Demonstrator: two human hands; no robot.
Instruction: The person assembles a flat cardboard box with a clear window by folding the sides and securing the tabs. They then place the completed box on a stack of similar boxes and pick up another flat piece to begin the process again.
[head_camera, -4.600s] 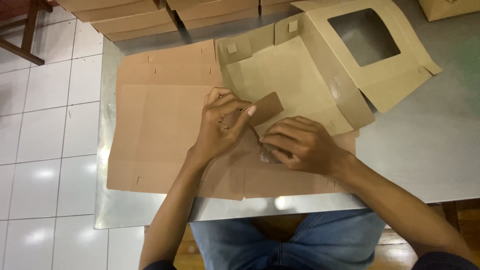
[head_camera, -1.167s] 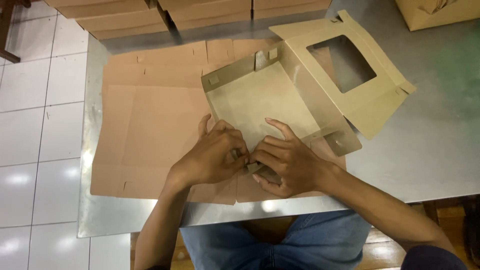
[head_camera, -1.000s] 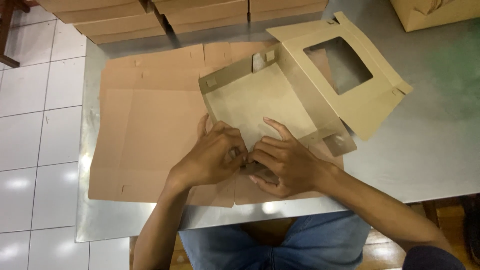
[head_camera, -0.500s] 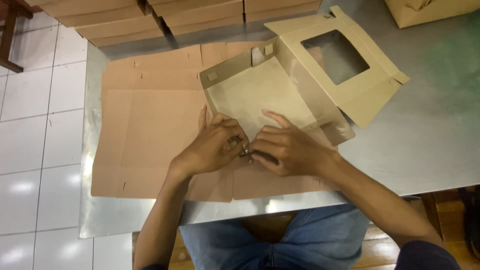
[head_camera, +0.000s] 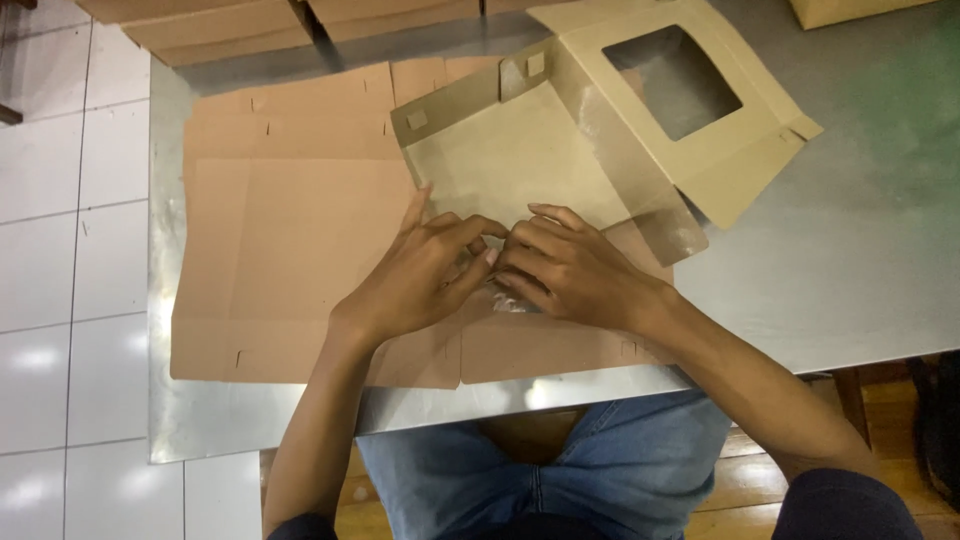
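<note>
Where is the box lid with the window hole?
In the head view, the windowed lid stands open at the upper right, above the right hand, over the steel table and joined to the tan box base.

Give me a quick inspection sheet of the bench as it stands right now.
Surface: shiny metal table, flat brown cardboard sheet lying on it.
Job's things: half-folded tan cardboard box with window cut-out, lid raised.
Clutter: stacked cardboard boxes along the far edge.
Hands: left hand and right hand pressed together at the box's near edge; grip hidden.
Cables: nothing seen.
Surroundings: white tiled floor, person's blue jeans.
</note>
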